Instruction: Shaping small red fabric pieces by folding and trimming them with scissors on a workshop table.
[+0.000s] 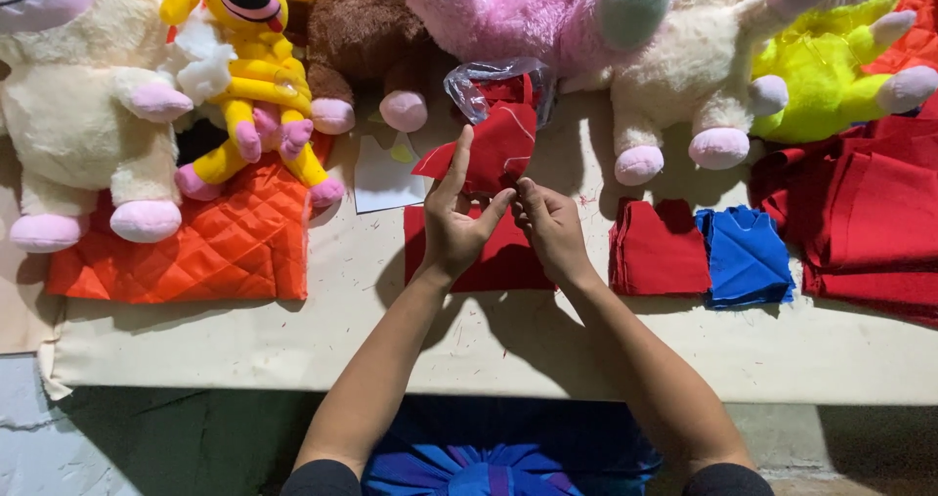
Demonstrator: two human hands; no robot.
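Note:
My left hand (455, 218) and my right hand (549, 224) hold up a small red felt piece (490, 146) between them, above a flat stack of red felt (489, 261) on the cream table (489, 349). The left thumb and fingers pinch the piece's lower left edge. The right fingertips pinch its lower right edge. Just behind the piece lies a clear plastic bag (493, 86) with more red felt inside.
Plush toys line the back: a cream one (78, 115), a yellow one (256, 66), brown (362, 37), pink (528, 12), cream (684, 76), and neon yellow (831, 66). Orange quilted cloth (210, 247) lies left; red (660, 247) and blue (747, 257) felt stacks and red fabric (870, 222) lie right.

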